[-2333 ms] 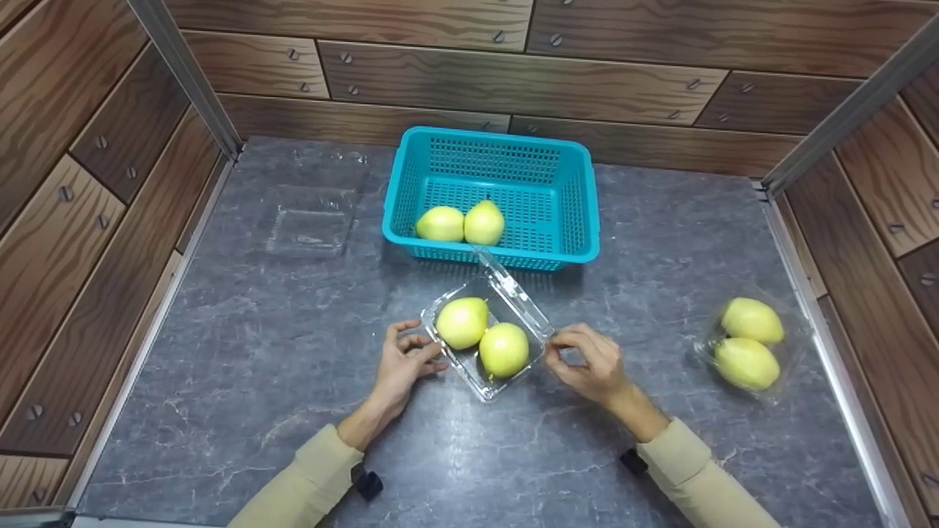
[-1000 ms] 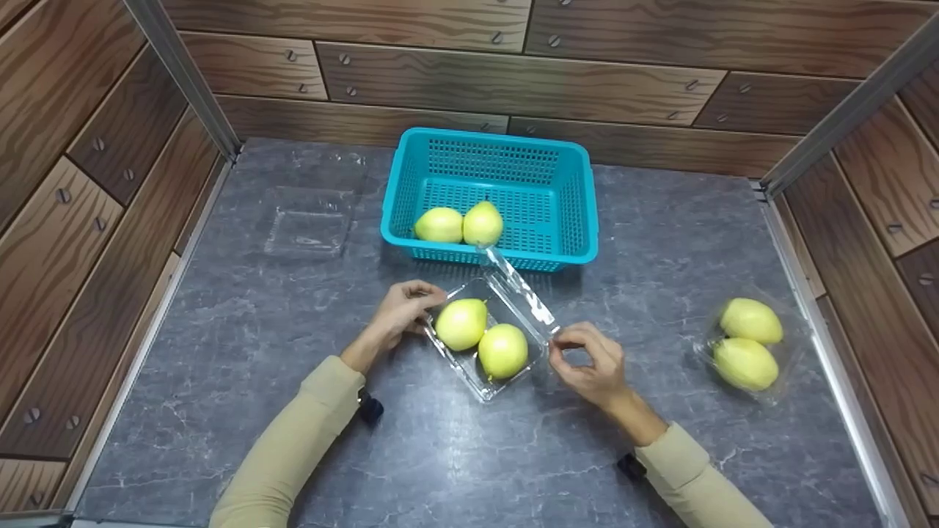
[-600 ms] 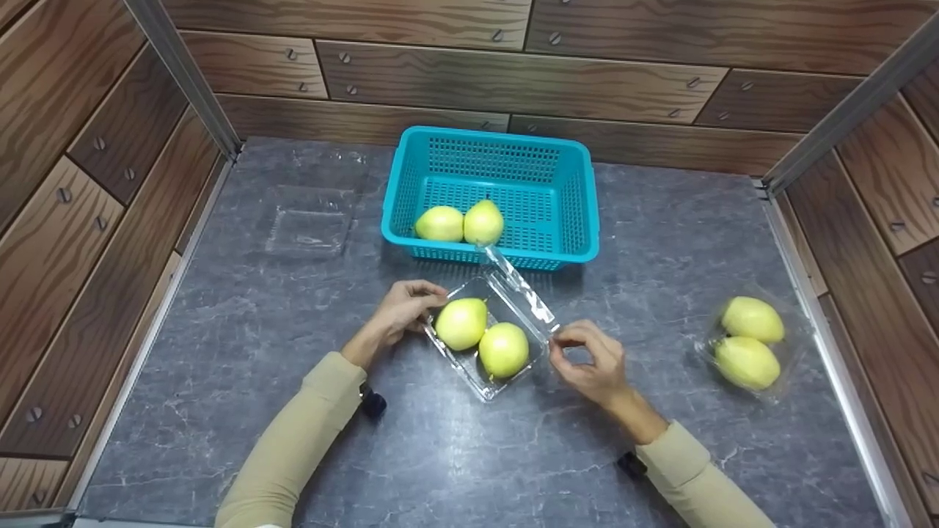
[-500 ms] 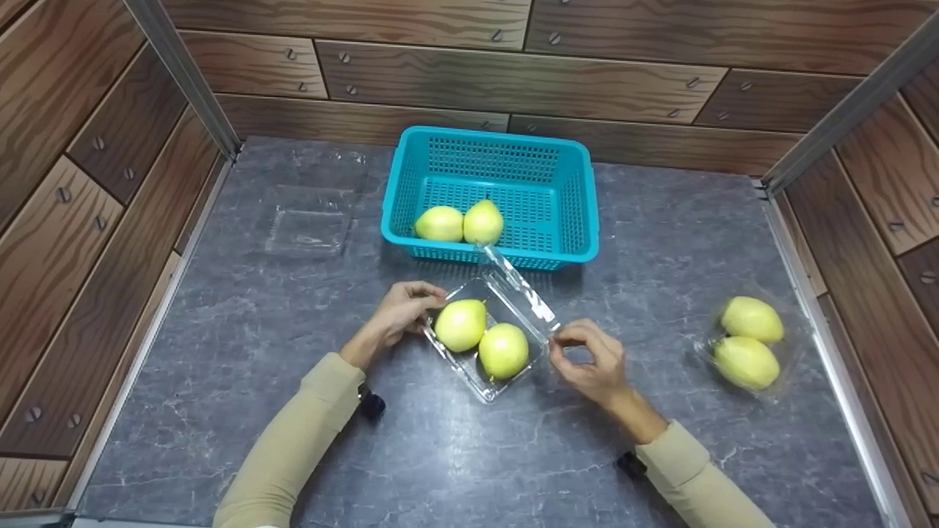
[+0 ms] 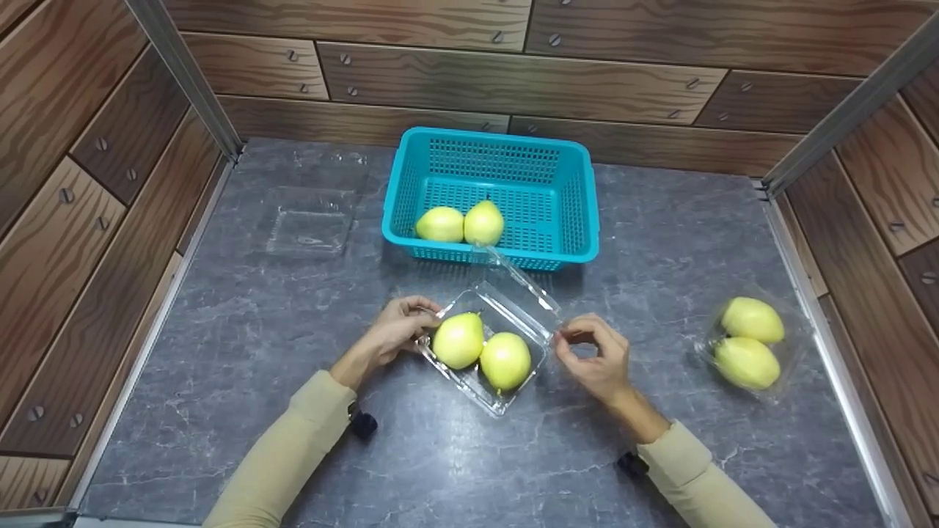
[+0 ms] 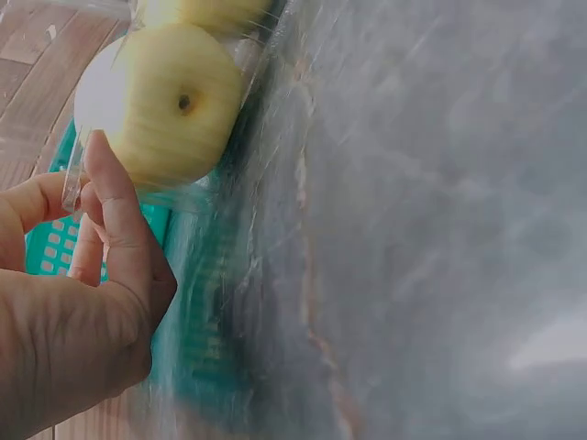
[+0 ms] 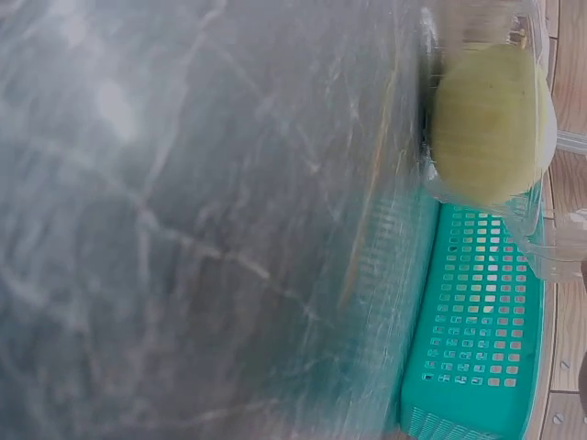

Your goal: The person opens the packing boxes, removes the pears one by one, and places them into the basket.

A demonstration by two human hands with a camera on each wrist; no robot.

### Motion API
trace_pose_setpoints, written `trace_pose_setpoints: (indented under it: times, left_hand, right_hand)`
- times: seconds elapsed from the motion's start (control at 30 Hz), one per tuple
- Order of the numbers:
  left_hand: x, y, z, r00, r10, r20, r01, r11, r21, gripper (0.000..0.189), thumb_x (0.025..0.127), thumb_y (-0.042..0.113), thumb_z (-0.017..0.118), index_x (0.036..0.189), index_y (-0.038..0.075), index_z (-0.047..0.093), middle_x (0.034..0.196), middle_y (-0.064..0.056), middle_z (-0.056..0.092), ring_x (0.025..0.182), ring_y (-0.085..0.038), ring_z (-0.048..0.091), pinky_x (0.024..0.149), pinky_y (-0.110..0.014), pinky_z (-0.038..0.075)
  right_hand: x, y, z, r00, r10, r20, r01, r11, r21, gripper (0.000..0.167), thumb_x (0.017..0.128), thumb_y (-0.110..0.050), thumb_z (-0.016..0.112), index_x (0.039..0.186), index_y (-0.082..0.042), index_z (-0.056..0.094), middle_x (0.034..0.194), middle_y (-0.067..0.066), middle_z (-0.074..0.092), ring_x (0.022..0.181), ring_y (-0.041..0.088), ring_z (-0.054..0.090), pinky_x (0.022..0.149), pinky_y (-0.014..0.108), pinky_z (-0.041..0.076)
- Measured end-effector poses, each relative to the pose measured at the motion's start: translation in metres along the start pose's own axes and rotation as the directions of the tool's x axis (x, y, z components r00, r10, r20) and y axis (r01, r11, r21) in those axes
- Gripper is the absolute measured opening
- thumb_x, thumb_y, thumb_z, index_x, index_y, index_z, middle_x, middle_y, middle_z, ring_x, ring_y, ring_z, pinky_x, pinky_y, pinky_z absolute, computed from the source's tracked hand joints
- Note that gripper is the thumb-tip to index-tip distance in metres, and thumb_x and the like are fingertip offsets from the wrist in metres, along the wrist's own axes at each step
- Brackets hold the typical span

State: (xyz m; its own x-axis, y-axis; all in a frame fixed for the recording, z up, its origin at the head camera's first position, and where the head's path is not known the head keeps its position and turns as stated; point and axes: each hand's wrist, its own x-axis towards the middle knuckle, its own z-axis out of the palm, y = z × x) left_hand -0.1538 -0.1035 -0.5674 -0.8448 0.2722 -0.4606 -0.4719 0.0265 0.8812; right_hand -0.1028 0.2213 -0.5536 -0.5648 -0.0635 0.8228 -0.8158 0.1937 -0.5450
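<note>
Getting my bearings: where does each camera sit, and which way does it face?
Head: on the person's head, facing forward and down at the clear box; left hand, right hand and both sleeves show.
Left wrist: on that wrist, looking past the left hand at boxed fruit.
Right wrist: on that wrist, mostly facing tabletop; right hand shows only edge slivers, apparently.
Shared: both wrist views show fruit and basket.

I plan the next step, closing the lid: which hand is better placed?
Probably the right hand: it is beside the near end of the raised lid, while the left hand pinches the opposite side of the clear container.
</note>
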Motion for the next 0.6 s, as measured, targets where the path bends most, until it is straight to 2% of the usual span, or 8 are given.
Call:
trace_pose_setpoints:
  times: [0.27, 0.6]
  left_hand:
    - [-0.017, -0.011, 0.002, 1.000, -0.008, 0.030, 0.009, 0.999, -0.036, 0.029, 0.089, 0.002, 0.071, 0.118, 0.002, 0.065, 0.087, 0.001, 0.066, 0.064, -0.008, 0.055, 0.051, -0.023, 0.060]
    - [-0.038, -0.022, 0.004, 0.998, -0.008, 0.059, 0.011, 0.998, -0.057, 0.036, 0.088, -0.001, 0.071, 0.122, 0.005, 0.061, 0.085, 0.002, 0.064, 0.066, -0.009, 0.054, 0.051, -0.026, 0.060]
  right_hand:
    - [0.000, 0.000, -0.002, 0.995, 0.098, -0.030, -0.097, 0.994, 0.041, 0.019, 0.070, 0.026, 0.069, 0.085, 0.014, 0.064, 0.076, 0.021, 0.064, 0.079, 0.001, 0.069, 0.067, 0.014, 0.062]
    - [-0.003, 0.002, -0.004, 0.967, 0.249, -0.048, -0.248, 0.968, 0.033, 0.013, 0.079, 0.019, 0.072, 0.085, 0.012, 0.064, 0.078, 0.021, 0.064, 0.080, -0.002, 0.070, 0.064, 0.015, 0.062]
